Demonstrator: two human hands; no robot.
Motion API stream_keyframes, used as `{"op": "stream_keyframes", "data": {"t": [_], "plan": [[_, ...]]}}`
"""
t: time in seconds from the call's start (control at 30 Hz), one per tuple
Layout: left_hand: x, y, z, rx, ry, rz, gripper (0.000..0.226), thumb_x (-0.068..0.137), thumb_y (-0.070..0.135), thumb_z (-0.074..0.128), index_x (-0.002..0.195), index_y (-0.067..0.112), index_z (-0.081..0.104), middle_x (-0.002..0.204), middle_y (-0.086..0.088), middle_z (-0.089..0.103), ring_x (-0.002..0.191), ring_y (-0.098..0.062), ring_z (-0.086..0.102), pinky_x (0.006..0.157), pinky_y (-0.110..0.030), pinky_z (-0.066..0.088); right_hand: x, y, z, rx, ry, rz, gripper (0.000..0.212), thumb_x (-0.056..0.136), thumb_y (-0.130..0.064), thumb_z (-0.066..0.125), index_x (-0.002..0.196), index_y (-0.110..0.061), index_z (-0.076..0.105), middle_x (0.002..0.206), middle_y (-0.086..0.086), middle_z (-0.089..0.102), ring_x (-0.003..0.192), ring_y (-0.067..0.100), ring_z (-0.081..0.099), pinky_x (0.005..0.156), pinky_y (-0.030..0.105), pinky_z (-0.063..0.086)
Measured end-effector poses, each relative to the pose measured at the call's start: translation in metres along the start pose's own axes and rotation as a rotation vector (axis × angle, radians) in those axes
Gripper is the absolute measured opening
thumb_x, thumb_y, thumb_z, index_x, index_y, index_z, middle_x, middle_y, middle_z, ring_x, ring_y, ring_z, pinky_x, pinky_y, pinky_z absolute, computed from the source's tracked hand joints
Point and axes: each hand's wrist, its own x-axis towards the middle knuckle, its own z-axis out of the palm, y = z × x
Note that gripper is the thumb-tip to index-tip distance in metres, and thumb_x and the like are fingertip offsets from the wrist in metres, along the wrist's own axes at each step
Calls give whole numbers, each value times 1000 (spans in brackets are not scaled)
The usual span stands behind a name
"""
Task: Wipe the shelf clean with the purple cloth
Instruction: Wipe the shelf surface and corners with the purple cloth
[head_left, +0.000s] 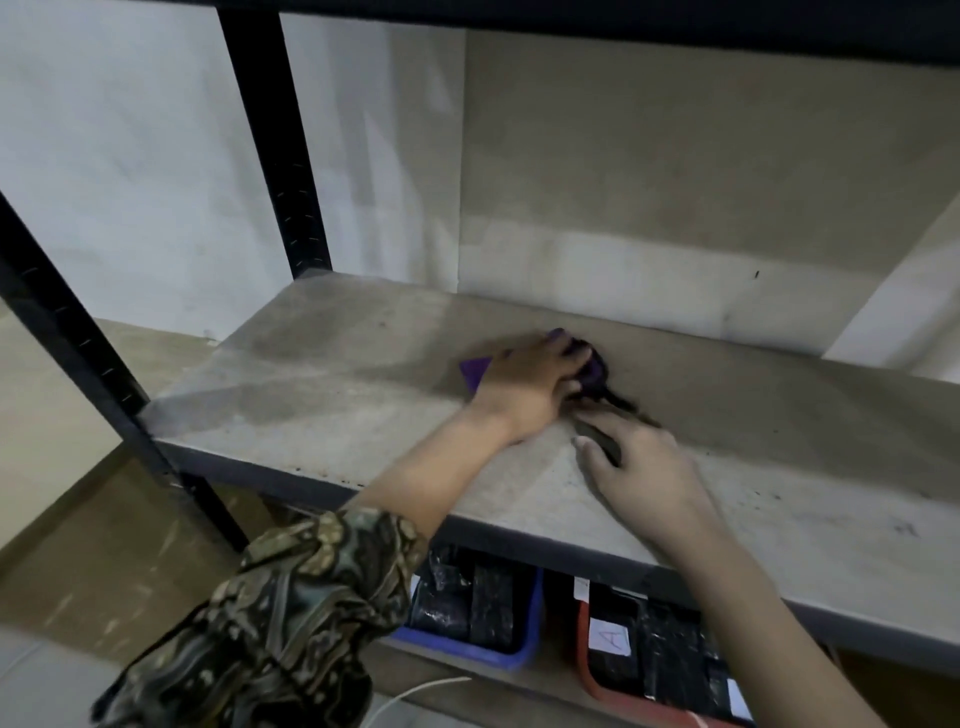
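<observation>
Left hand (524, 387) hides most of the purple cloth (475, 373); dark object under right hand (641, 462) unclear

The left hand (524, 389) hides most of the purple cloth (475, 375). The dark thing (602, 444) under the right hand (639, 467) is too blurry to tell.

The left hand (527, 387) lies on the cloth (475, 371) near the middle of the shelf (311, 374), the cloth showing to its left and beyond its fingers. Just right of it and nearer the front edge, the right hand (641, 465) rests on the board. Below the shelf sit two bins (511, 657) side by side, the other bin (589, 670) to the right. A post (275, 150) stands at the back left corner.
</observation>
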Motion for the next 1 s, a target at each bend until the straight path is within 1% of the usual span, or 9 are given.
{"op": "stream_keyframes", "data": {"t": [0.07, 0.2, 0.27, 0.4, 0.57, 0.67, 0.8, 0.9, 1.0], "plan": [[3, -1, 8, 68, -70, -41, 47, 99, 37, 35, 145, 37, 26, 158, 5, 11, 144, -21, 13, 114, -46, 18, 0, 0, -1, 12, 7, -17, 34, 92, -32, 48, 126, -28, 55, 127, -6, 61, 116, 17, 54, 86, 25, 41], [3, -13, 6, 90, -73, -104, 47, 99, 33, 34, 145, 36, 25, 158, 6, 10, 144, -19, 15, 114, -43, 20, 0, 0, -1, 8, -8, 9, 35, 93, -35, 46, 127, -31, 54, 126, -5, 61, 116, 18, 54, 86, 25, 41], [-2, -28, -3, 108, -53, -196, 46, 100, 30, 33, 145, 34, 25, 158, 6, 12, 142, -22, 17, 112, -41, 23, -1, 2, 0, 0, -15, 13, 35, 93, -36, 45, 127, -33, 53, 127, -3, 61, 116, 19, 55, 87, 27, 43], [-32, -87, -31, 194, 104, -498, 41, 99, 30, 34, 140, 31, 34, 148, -2, 33, 127, -30, 34, 95, -42, 37, -2, 2, -2, -12, -37, 15, 37, 94, -38, 43, 129, -33, 51, 132, -8, 57, 121, 16, 52, 93, 27, 41], [-63, -156, -60, 216, 263, -726, 32, 98, 24, 39, 126, 18, 52, 122, -18, 55, 116, -36, 40, 90, -46, 43, 12, -10, -6, -22, -86, 22, 36, 94, -35, 47, 128, -26, 54, 129, -1, 60, 121, 20, 52, 96, 30, 42], [-45, -137, -63, 143, 344, -680, 33, 98, 22, 38, 128, 18, 52, 125, -15, 57, 117, -36, 44, 90, -42, 43, 34, -31, 4, -33, -62, -24, 38, 94, -36, 46, 130, -24, 53, 129, 2, 59, 120, 23, 53, 97, 32, 42], [-2, -79, -47, 171, 292, -333, 42, 97, 22, 40, 138, 31, 37, 144, 2, 37, 116, -34, 41, 89, -46, 42, 53, -58, 29, -94, -81, -102, 38, 92, -34, 43, 128, -27, 51, 127, 4, 59, 116, 26, 54, 99, 36, 43], [17, -66, -28, 109, 99, -301, 44, 98, 33, 36, 142, 33, 33, 151, 6, 29, 132, -29, 29, 103, -59, 27, 56, -62, 40, -126, -22, -115, 35, 88, -32, 44, 120, -27, 56, 120, 2, 63, 106, 27, 59, 92, 36, 47], [24, -77, -17, 139, 88, -303, 44, 99, 38, 32, 142, 34, 32, 151, 7, 29, 135, -25, 27, 105, -60, 22, 57, -61, 42, -92, 30, -137, 30, 87, -25, 50, 115, -21, 61, 120, 2, 63, 105, 28, 59, 92, 34, 46]]}}
